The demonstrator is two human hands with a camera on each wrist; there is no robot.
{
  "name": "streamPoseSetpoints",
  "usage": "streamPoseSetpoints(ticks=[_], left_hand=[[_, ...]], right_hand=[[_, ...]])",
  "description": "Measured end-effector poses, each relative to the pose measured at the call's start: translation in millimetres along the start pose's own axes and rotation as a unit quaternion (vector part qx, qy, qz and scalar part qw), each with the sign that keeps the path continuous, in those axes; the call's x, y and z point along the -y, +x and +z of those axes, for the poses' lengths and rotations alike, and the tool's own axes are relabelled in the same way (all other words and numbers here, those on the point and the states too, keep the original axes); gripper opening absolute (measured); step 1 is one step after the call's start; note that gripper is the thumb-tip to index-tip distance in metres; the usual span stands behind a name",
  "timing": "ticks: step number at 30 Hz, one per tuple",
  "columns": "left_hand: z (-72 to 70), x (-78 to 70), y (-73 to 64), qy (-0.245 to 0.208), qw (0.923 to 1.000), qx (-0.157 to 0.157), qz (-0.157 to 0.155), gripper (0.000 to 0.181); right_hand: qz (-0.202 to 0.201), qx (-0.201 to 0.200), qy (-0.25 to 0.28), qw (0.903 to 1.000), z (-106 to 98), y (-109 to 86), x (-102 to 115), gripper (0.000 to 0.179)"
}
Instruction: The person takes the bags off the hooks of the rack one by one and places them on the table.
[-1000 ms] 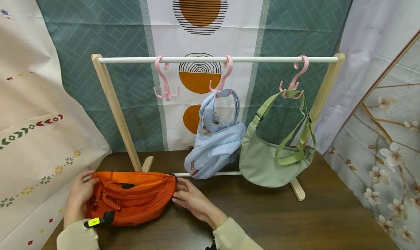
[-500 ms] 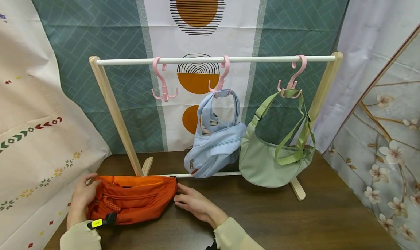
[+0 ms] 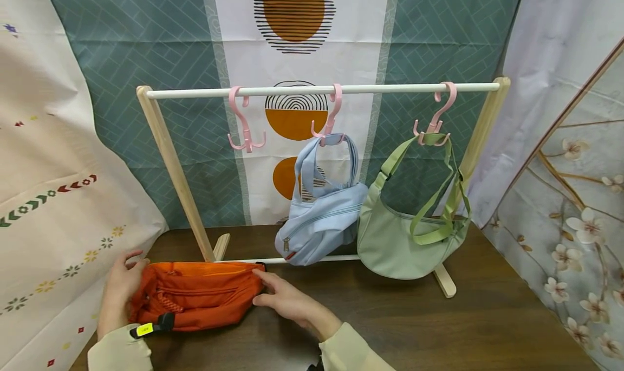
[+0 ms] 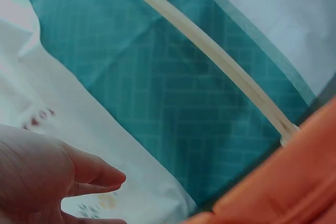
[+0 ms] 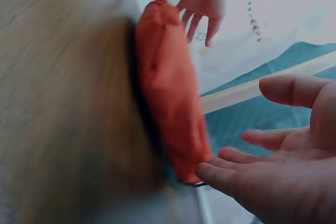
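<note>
An orange-red waist bag [image 3: 205,298] sits on the table at the left, its zipped front facing me. At its left end is my left hand [image 3: 121,287], fingers fairly straight and spread; in the left wrist view the left hand [image 4: 47,174] shows a gap between its fingertips and the bag [image 4: 283,177]. My right hand [image 3: 292,303] is at the other end, with fingertips at the bag's corner. The right wrist view has the right hand [image 5: 294,156] with loosely extended fingers, one fingertip by the bag's end [image 5: 170,87]. Neither hand grips the bag.
Behind stands a rack with a white rail [image 3: 390,88] and wooden legs [image 3: 175,170]. A pink hook [image 3: 245,124] hangs there with nothing on it. A light blue bag [image 3: 322,214] and a green shoulder bag [image 3: 409,235] hang from two other pink hooks. Brown tabletop [image 3: 390,327] extends right.
My right hand has shifted slightly left, its fingers coming over the bag's right corner. The bag's top edge sits slightly lower than a second ago. The left hand stays beside the left end.
</note>
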State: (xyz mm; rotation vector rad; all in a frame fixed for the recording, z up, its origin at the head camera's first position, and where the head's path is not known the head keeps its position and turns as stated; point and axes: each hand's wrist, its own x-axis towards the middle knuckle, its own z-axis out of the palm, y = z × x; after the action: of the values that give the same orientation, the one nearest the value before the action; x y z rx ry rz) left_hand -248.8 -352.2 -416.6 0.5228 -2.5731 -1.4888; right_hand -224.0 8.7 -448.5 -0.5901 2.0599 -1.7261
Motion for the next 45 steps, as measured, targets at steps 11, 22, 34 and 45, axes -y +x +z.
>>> streamPoseSetpoints(ticks=[11,22,34,45], left_hand=[[-12.0,-53.3,-33.2,0.018,0.9929,-0.057,0.103,0.054],[6.9,-96.7,-62.8,-0.024,0.9836,-0.103,0.146,0.046],[44.9,-134.4,-89.2,-0.026,0.9524,-0.063,0.297,0.035],[73.7,-152.5,-101.4,-0.069,0.935,0.007,0.348,0.028]], right_hand=[[-0.084,0.128,-0.11,0.982,-42,-26.4,52,0.045],[-0.184,0.037,-0.056,0.9807,-80,-51.0,82,0.032],[-0.257,-0.042,0.006,0.9655,-106,-69.4,94,0.026],[-0.286,-0.133,0.033,0.9484,-128,-77.8,96,0.026]])
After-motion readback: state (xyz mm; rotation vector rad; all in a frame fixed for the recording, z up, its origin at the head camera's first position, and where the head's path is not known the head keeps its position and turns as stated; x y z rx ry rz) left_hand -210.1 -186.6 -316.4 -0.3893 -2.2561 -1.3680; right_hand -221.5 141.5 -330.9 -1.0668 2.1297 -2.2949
